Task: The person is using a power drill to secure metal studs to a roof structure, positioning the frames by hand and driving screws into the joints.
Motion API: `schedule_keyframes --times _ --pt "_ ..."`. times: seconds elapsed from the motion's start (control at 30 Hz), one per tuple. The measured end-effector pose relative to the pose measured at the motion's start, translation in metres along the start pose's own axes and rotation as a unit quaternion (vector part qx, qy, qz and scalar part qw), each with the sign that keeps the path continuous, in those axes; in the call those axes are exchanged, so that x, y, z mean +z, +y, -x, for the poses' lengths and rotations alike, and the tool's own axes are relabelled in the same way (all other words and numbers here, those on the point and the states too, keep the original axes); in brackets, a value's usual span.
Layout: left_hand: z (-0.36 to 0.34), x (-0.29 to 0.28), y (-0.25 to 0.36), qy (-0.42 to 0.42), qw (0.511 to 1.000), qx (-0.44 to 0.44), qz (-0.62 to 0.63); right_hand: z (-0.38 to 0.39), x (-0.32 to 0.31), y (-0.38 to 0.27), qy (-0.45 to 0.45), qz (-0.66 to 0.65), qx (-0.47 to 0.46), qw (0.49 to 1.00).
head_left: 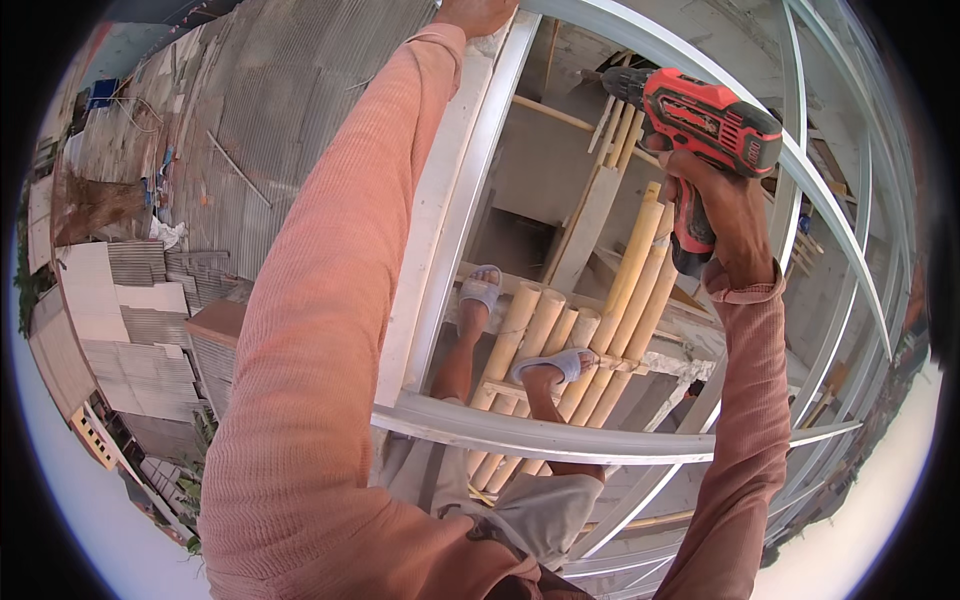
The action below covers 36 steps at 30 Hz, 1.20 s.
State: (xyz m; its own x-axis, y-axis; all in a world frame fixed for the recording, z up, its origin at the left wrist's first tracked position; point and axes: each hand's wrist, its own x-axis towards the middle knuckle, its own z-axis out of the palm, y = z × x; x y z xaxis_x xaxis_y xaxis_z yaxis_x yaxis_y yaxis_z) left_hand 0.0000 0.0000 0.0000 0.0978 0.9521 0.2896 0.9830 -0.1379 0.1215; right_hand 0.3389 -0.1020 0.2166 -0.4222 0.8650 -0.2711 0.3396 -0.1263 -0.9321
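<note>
A red and black cordless drill [700, 120] is in my right hand [735, 205], its handle wrapped by my fingers. Its dark chuck points left, in front of a metal frame bar [800, 165]. At the top edge my left arm stretches away, and my left hand [480, 14] lies at the far corner of the silver metal frame [490, 140], beside a white wall top [437, 230]. The picture's edge cuts off the fingers of that hand, so what they touch is hidden.
Below me several bamboo poles [640, 250] form a platform, with my sandalled feet [556, 366] on it. A curved metal bar [560, 440] crosses in front of my body. Corrugated roofs [300, 90] lie lower on the left. More metal bars [850, 240] run along the right.
</note>
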Motion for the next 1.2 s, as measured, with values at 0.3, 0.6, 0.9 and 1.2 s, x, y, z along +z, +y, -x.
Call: schedule_keyframes --times 0.3,0.6,0.9,1.2 --pt "-0.008 -0.006 0.005 0.031 0.987 -0.102 0.123 -0.163 0.002 -0.001 -0.054 0.066 0.092 0.992" --pt "-0.008 -0.01 -0.012 0.106 0.958 -0.108 0.242 -0.215 0.04 0.004 -0.076 0.13 0.06 0.987" --pt "-0.004 -0.022 -0.01 0.071 0.963 -0.115 0.234 -0.224 0.054 0.021 -0.081 0.199 0.051 0.975" --pt "-0.02 -0.001 -0.019 0.099 0.962 -0.065 0.246 -0.224 0.058 0.018 -0.046 0.229 0.037 0.972"
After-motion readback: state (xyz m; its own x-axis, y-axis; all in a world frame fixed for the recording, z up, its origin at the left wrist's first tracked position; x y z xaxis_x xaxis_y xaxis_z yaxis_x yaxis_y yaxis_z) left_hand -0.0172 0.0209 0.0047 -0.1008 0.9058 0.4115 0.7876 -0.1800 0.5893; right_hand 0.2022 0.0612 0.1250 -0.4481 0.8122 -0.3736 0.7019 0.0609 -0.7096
